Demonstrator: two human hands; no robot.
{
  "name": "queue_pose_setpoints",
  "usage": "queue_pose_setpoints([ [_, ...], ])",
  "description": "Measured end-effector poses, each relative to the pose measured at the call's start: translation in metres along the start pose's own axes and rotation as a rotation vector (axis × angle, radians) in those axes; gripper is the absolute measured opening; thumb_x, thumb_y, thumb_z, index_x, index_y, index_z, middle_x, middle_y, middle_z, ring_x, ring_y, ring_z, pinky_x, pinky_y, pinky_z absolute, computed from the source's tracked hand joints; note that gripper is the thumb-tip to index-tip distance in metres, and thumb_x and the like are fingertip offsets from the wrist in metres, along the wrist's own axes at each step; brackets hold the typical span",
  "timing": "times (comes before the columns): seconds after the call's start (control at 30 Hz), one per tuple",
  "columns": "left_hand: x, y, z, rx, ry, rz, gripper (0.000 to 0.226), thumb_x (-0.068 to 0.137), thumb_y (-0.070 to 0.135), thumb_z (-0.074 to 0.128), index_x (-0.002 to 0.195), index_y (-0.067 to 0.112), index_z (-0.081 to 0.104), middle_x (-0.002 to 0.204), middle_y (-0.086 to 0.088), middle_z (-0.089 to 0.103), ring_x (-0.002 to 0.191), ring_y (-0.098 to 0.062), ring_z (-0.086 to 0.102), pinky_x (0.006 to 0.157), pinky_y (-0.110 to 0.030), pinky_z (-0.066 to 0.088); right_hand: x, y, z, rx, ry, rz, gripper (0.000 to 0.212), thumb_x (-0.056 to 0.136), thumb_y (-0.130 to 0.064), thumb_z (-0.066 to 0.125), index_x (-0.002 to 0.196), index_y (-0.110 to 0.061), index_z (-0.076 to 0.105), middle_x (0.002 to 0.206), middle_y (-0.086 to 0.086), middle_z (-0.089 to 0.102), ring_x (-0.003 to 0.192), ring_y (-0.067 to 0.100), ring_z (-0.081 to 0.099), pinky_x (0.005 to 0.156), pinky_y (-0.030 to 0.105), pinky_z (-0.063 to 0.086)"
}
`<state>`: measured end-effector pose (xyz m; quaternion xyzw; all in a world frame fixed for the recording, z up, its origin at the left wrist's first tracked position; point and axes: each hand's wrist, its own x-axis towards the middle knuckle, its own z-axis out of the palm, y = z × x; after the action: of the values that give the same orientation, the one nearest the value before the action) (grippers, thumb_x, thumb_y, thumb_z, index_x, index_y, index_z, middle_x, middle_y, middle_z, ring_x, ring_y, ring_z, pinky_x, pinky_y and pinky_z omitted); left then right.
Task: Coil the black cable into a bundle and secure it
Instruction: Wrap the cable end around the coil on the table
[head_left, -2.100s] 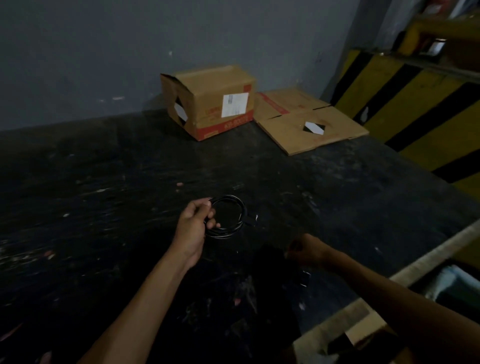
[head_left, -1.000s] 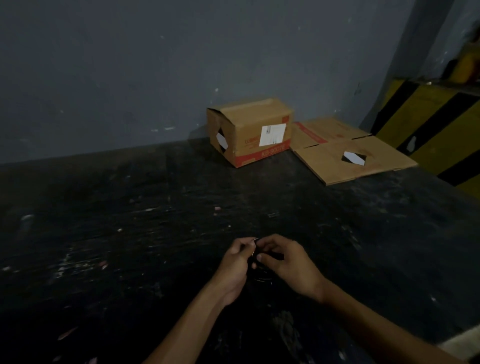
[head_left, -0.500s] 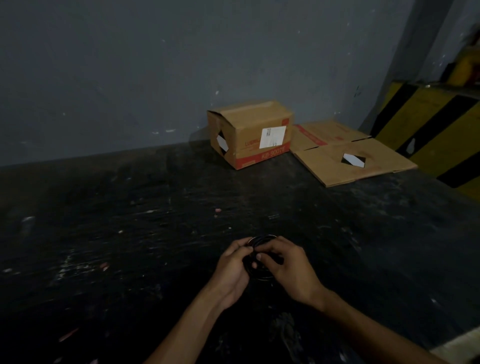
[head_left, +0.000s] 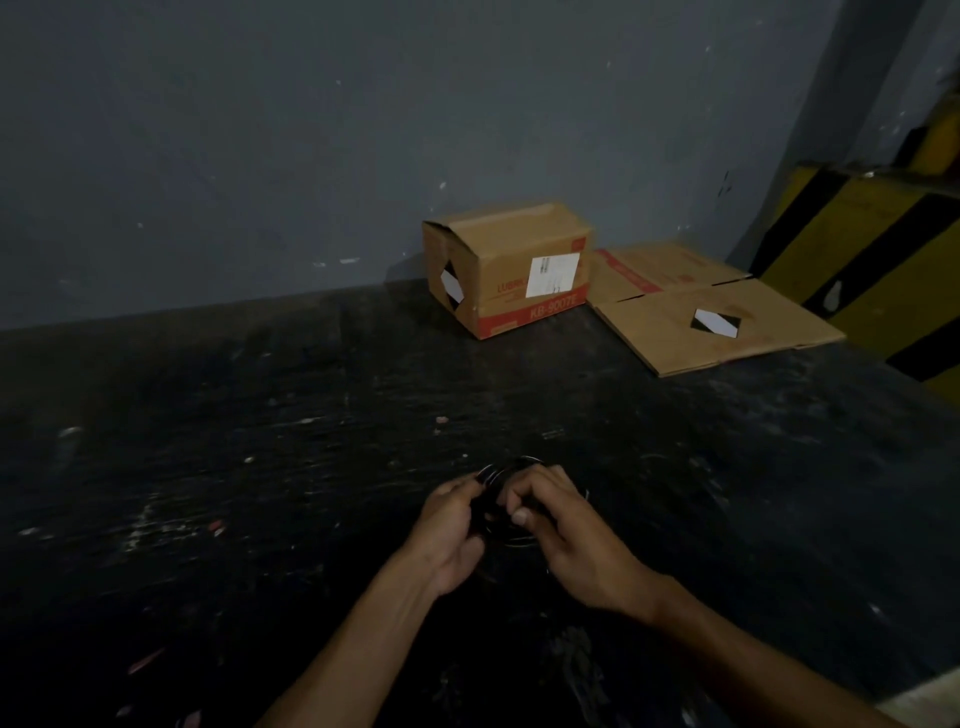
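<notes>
Gripping coiled black cable (head_left: 506, 525) between both hands.

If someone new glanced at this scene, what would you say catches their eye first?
Probably the brown cardboard box against the grey wall, the brightest thing there, with a flattened cardboard sheet beside it. Nearer, the left hand and right hand meet over the dark worktable, holding a coiled black cable.
</notes>
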<state>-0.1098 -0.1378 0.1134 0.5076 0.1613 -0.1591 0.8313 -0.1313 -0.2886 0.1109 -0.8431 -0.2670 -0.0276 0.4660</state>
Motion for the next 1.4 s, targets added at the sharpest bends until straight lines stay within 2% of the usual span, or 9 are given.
queue_pose_setpoints([
  [0.13, 0.004, 0.006, -0.006, 0.069, 0.043, 0.040, 0.024, 0.097, 0.000, 0.042, 0.105, 0.005, 0.063, 0.086, -0.015, 0.070, 0.079, -0.024, 0.064, 0.075, -0.037, 0.052, 0.001, 0.000, 0.003, 0.326, -0.014, 0.166, 0.009, 0.095, -0.034, 0.050, 0.093, -0.029, 0.057, 0.098, -0.007, 0.065, 0.098, 0.011, 0.061, 0.082, 0.025, 0.052],
  [0.27, 0.007, 0.004, -0.006, 0.294, 0.035, 0.161, 0.023, 0.098, 0.003, 0.039, 0.114, 0.005, 0.056, 0.108, -0.026, 0.065, 0.099, -0.036, 0.061, 0.096, -0.050, 0.049, 0.007, 0.000, 0.010, 0.530, 0.197, 0.367, 0.033, 0.082, -0.062, 0.056, 0.075, -0.031, 0.064, 0.076, -0.008, 0.067, 0.075, 0.009, 0.066, 0.064, 0.024, 0.054],
  [0.37, 0.008, 0.002, -0.004, 0.518, 0.014, 0.252, 0.022, 0.101, 0.008, 0.039, 0.110, 0.019, 0.055, 0.110, -0.015, 0.066, 0.093, -0.025, 0.060, 0.087, -0.041, 0.051, 0.012, 0.003, 0.016, 0.666, 0.325, 0.525, 0.026, 0.078, -0.043, 0.071, 0.072, -0.024, 0.054, 0.074, -0.004, 0.067, 0.064, 0.010, 0.066, 0.057, 0.025, 0.053],
  [0.53, 0.012, -0.001, -0.007, 0.656, -0.013, 0.316, 0.022, 0.102, 0.014, 0.039, 0.107, 0.031, 0.052, 0.103, -0.002, 0.065, 0.085, -0.014, 0.058, 0.080, -0.035, 0.051, 0.014, 0.004, 0.023, 0.771, 0.413, 0.691, 0.029, 0.085, 0.006, 0.062, 0.107, -0.010, 0.052, 0.088, 0.011, 0.060, 0.060, 0.014, 0.059, 0.055, 0.026, 0.052],
  [0.77, 0.021, -0.005, -0.015, 0.644, -0.017, 0.394, 0.022, 0.101, 0.014, 0.042, 0.110, 0.030, 0.054, 0.105, 0.006, 0.066, 0.083, -0.007, 0.060, 0.068, -0.014, 0.049, 0.008, 0.004, 0.016, 0.769, 0.117, 0.792, 0.004, 0.088, -0.012, 0.066, 0.088, -0.008, 0.067, 0.069, 0.002, 0.061, 0.058, 0.011, 0.057, 0.054, 0.022, 0.045],
  [0.97, 0.027, -0.009, -0.019, 0.693, 0.034, 0.470, 0.021, 0.101, 0.012, 0.042, 0.112, 0.024, 0.054, 0.086, 0.004, 0.061, 0.070, -0.003, 0.055, 0.071, -0.022, 0.047, 0.010, 0.003, 0.014, 0.682, 0.211, 0.900, 0.026, 0.094, -0.031, 0.057, 0.088, -0.008, 0.069, 0.067, 0.003, 0.058, 0.055, 0.014, 0.054, 0.050, 0.024, 0.037],
  [1.13, 0.026, -0.013, -0.020, 0.780, 0.044, 0.513, 0.022, 0.101, 0.012, 0.040, 0.118, 0.025, 0.047, 0.088, 0.004, 0.059, 0.067, 0.004, 0.055, 0.065, -0.009, 0.045, 0.008, 0.002, 0.013, 0.482, 0.097, 0.871, 0.036, 0.099, -0.039, 0.043, 0.097, -0.014, 0.069, 0.070, 0.001, 0.061, 0.055, 0.011, 0.057, 0.046, 0.020, 0.037],
  [1.23, 0.028, -0.016, -0.019, 0.752, 0.096, 0.544, 0.020, 0.101, 0.010, 0.041, 0.118, 0.019, 0.045, 0.087, 0.002, 0.060, 0.069, -0.003, 0.057, 0.069, -0.015, 0.047, 0.006, 0.004, 0.017, 0.406, 0.087, 0.873, 0.041, 0.100, -0.039, 0.041, 0.084, -0.014, 0.070, 0.064, 0.000, 0.059, 0.051, 0.011, 0.056, 0.042, 0.020, 0.034],
  [1.4, 0.025, -0.019, -0.016, 0.827, 0.066, 0.561, 0.022, 0.099, 0.015, 0.047, 0.102, 0.036, 0.053, 0.097, 0.008, 0.066, 0.088, -0.007, 0.064, 0.080, -0.023, 0.052, 0.009, 0.008, 0.019, 0.358, 0.190, 0.961, 0.040, 0.095, -0.027, 0.051, 0.065, -0.007, 0.069, 0.051, 0.001, 0.056, 0.036, 0.011, 0.051, 0.031, 0.012, 0.031],
])
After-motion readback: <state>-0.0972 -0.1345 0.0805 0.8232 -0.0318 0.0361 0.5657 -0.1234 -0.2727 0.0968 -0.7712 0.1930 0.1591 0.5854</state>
